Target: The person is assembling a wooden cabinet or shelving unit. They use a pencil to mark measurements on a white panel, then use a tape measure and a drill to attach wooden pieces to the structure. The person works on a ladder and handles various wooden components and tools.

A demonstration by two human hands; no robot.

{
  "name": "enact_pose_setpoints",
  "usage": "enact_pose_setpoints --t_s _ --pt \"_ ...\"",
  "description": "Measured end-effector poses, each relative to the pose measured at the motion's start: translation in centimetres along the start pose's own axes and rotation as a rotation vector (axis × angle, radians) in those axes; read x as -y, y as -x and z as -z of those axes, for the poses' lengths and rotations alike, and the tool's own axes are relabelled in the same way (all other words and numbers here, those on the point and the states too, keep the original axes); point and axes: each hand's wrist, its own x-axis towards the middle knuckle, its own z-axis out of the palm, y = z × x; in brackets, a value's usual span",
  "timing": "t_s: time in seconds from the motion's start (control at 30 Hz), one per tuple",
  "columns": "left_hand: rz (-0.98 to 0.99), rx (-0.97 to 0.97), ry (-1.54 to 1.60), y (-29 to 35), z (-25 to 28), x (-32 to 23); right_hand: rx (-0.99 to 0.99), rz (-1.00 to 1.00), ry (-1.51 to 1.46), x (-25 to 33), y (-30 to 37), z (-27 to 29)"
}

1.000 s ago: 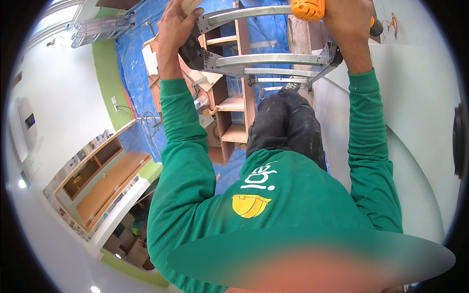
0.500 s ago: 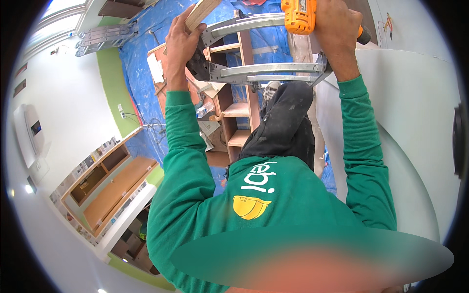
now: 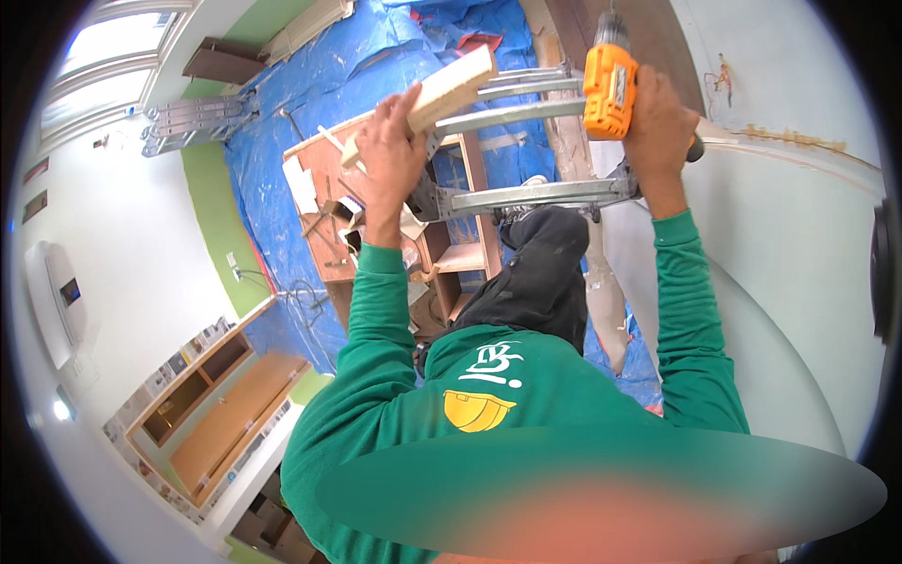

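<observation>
My left hand (image 3: 393, 155) is closed around a pale length of wood (image 3: 456, 86), whose one end juts up and to the right past my fingers. In my right hand (image 3: 660, 127) is an orange cordless drill (image 3: 609, 92), its chuck turned toward the far edge of the view. A metal ladder (image 3: 540, 196) stands in front of my legs, its rungs spanning the space between both hands. The left wrist is close to the ladder's left hinge, while the right hand hovers over its right side. Whether either hand touches the ladder I cannot tell.
Below lies a wooden shelf unit (image 3: 460, 257) beside a brown board (image 3: 324, 240) strewn with tools and scraps. Blue plastic sheeting (image 3: 371, 52) covers the floor. Another folded ladder (image 3: 199, 122) is at the far left. Bare wires (image 3: 723, 80) poke from the right wall.
The view has shifted, so the ladder and both hands sit lower in it. My left hand has moved right with the wood. The whole drill now shows, chuck included.
</observation>
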Motion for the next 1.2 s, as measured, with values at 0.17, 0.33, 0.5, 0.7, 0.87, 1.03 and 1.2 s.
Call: enact_pose_setpoints --t_s 0.17,0.33,0.5,0.7,0.87,1.03,1.2 --pt "-0.004 0.026 -0.059 -0.5 0.7 0.3 0.026 -0.103 -0.029 0.7 -0.2 0.4" --pt "0.035 0.061 -0.011 -0.6 1.7 0.0 -0.003 -0.138 -0.030 1.4 -0.1 0.6" --pt "0.051 0.057 0.066 -0.9 1.1 0.2 0.037 -0.153 -0.038 1.0 -0.2 0.1" --pt "0.086 0.095 0.036 -1.2 1.4 -0.1 0.048 -0.168 -0.041 1.0 -0.4 0.9" --pt "0.076 0.094 0.033 -1.1 1.5 0.1 0.097 -0.178 -0.081 0.5 -0.4 0.6" --pt "0.134 0.126 0.057 -1.4 1.4 0.2 0.097 -0.146 -0.301 2.1 0.5 10.1" --pt "0.160 0.179 0.011 -1.3 1.3 0.2 0.076 -0.212 -0.684 2.1 3.8 26.1"
